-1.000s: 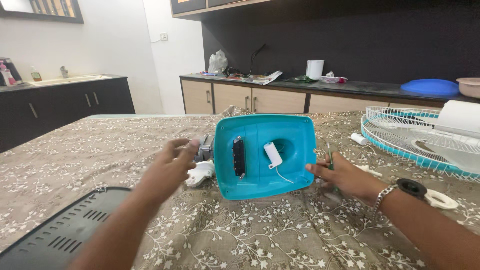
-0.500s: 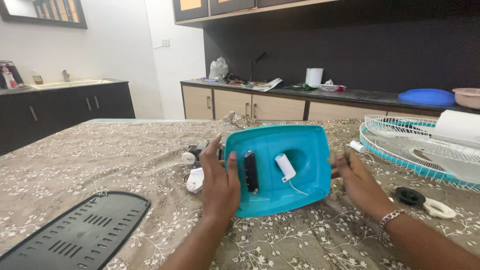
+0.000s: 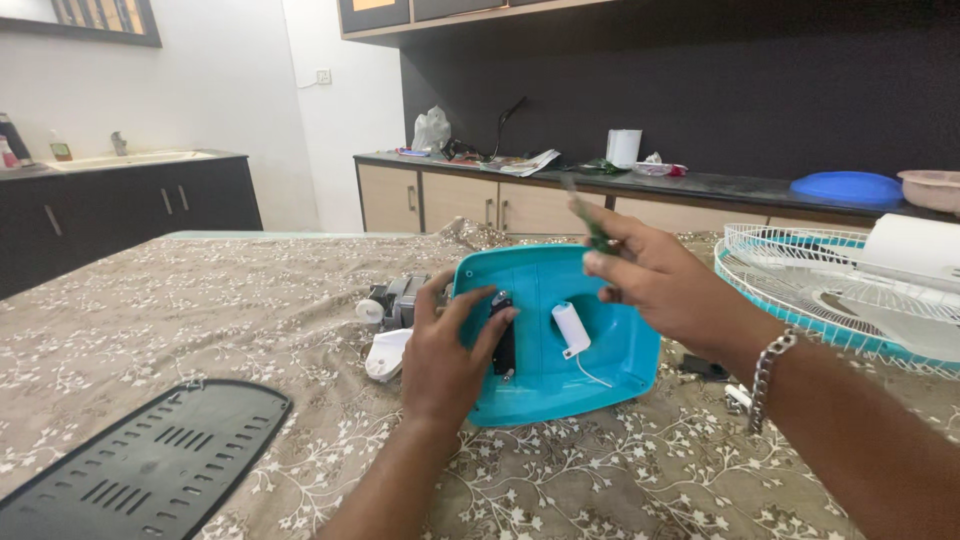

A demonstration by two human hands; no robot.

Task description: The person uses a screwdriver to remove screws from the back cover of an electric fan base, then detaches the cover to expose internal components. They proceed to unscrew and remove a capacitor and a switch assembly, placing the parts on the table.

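Observation:
A teal plastic fan base shell (image 3: 610, 355) stands tilted on the patterned tablecloth, its hollow inside facing me. Inside it sit a black switch block (image 3: 502, 345) and a white cylindrical capacitor (image 3: 572, 328) with a thin white wire. My left hand (image 3: 445, 355) grips the shell's left edge, fingers curled over onto the switch block. My right hand (image 3: 655, 280) hovers above the shell's upper right, fingers closed on a slim green-handled screwdriver (image 3: 590, 225) that points up and left. A metal bracelet circles my right wrist.
A grey motor and white plastic parts (image 3: 390, 325) lie left of the shell. A black vented cover (image 3: 150, 465) lies at the near left. A white and teal fan grille (image 3: 830, 285) rests at the right, small black and white pieces (image 3: 715, 375) beside it. Cabinets line the back.
My right hand left the shell's right edge and rose over it holding the screwdriver. My left hand shifted its fingers onto the switch block. The shell tipped slightly flatter.

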